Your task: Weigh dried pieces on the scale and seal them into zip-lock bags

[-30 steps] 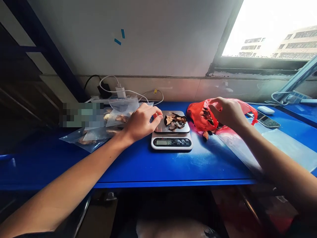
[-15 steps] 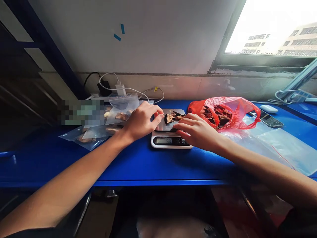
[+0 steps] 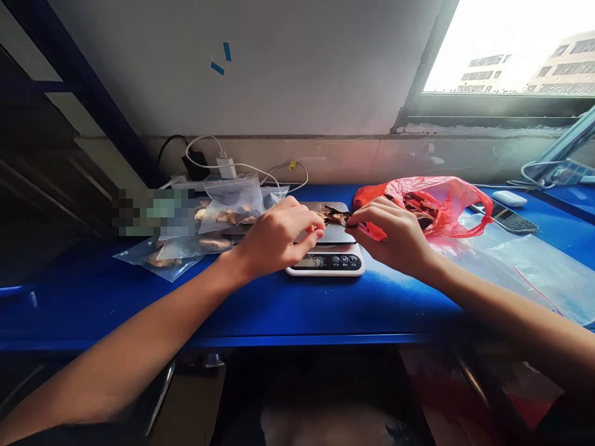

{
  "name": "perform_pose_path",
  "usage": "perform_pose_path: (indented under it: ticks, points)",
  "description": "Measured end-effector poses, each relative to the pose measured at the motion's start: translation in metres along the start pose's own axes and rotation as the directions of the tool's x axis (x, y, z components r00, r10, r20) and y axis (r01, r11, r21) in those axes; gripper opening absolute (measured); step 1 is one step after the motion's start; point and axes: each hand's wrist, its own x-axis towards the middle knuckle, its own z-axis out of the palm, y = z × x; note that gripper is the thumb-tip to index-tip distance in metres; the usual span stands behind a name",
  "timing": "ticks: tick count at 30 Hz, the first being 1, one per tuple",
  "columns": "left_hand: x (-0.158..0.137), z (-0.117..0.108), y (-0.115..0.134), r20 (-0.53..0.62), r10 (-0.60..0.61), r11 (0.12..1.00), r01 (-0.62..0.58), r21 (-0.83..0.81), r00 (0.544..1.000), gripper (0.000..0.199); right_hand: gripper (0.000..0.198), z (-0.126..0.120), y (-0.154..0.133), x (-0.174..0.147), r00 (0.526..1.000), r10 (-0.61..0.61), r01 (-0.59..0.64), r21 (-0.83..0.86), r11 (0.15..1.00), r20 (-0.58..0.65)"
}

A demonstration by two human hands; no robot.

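A small white kitchen scale (image 3: 325, 265) with a metal plate and a lit display lies in front of me. Dark brown dried slices (image 3: 336, 217) with pale, rough edges are over its plate. My left hand (image 3: 286, 236) comes in from the left, thumb and forefinger closed at the left end of the slices. From the right, my right hand (image 3: 395, 232) pinches their right end with its fingertips. The fingers partly hide the slices. Just behind my right hand stands an open red plastic bag (image 3: 458, 204) holding more dried slices.
Clear bags with dried pieces (image 3: 214, 241) are piled on the left of the blue table (image 3: 260, 310). Flat clear zip bags (image 3: 543, 266) lie on the right, near a phone (image 3: 509, 218) and a white earphone case (image 3: 509, 198). A charger with a white cable (image 3: 226, 166) is against the wall.
My right hand has moved slightly up and right, uncovering the scale's buttons. My left hand has shifted right to the slices, which now lie between both hands' fingertips.
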Motion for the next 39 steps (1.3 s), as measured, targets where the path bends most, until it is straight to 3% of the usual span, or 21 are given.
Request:
perform_pose_path:
  ticks: [4,9,13,16,20,24,27,29,33,39]
  points:
    - [0.002,-0.003,0.011,-0.008,0.076,0.997,-0.076,-0.019,0.997,0.012,0.008,0.000,0.001,-0.001,1.000,-0.002,0.002,0.007,1.000,-0.027]
    - [0.001,-0.003,0.009,-0.002,0.060,0.998,-0.060,-0.013,0.998,0.012,0.012,0.002,0.000,-0.002,0.998,0.064,-0.062,0.094,0.994,-0.023]
    - [-0.001,0.000,0.007,0.031,-0.071,0.996,0.072,-0.044,0.997,0.023,0.011,0.001,-0.005,-0.002,0.994,0.105,-0.105,0.141,0.984,0.001]
    - [0.000,0.001,0.011,0.105,-0.193,0.959,0.210,-0.190,0.976,0.037,0.011,-0.001,-0.012,-0.002,0.995,0.092,-0.098,0.180,0.979,0.038]
    - [0.003,0.001,0.019,0.164,-0.259,0.890,0.301,-0.343,0.952,0.012,0.011,-0.003,-0.023,-0.002,0.996,0.074,-0.084,0.239,0.967,0.049]
    - [0.005,0.000,0.023,0.196,-0.314,0.847,0.368,-0.385,0.929,0.012,0.001,-0.002,-0.027,-0.003,0.986,0.157,-0.169,0.317,0.933,0.065]
    - [0.005,-0.002,0.021,0.179,-0.287,0.865,0.335,-0.373,0.941,0.011,0.007,-0.003,-0.024,-0.003,0.965,0.253,-0.259,0.428,0.866,0.072]
    - [0.004,-0.004,0.018,0.144,-0.204,0.910,0.242,-0.337,0.968,0.009,0.008,-0.005,-0.020,-0.001,0.954,0.278,-0.297,0.467,0.833,0.111]
    - [0.002,-0.005,0.012,0.124,-0.016,0.966,0.047,-0.255,0.992,0.012,0.012,-0.014,-0.016,0.003,0.948,0.200,-0.286,0.386,0.877,0.247]
    - [0.001,0.000,0.009,0.149,0.004,0.983,0.024,-0.182,0.989,0.013,0.013,-0.016,-0.017,0.003,0.922,0.084,-0.213,0.313,0.926,0.379]
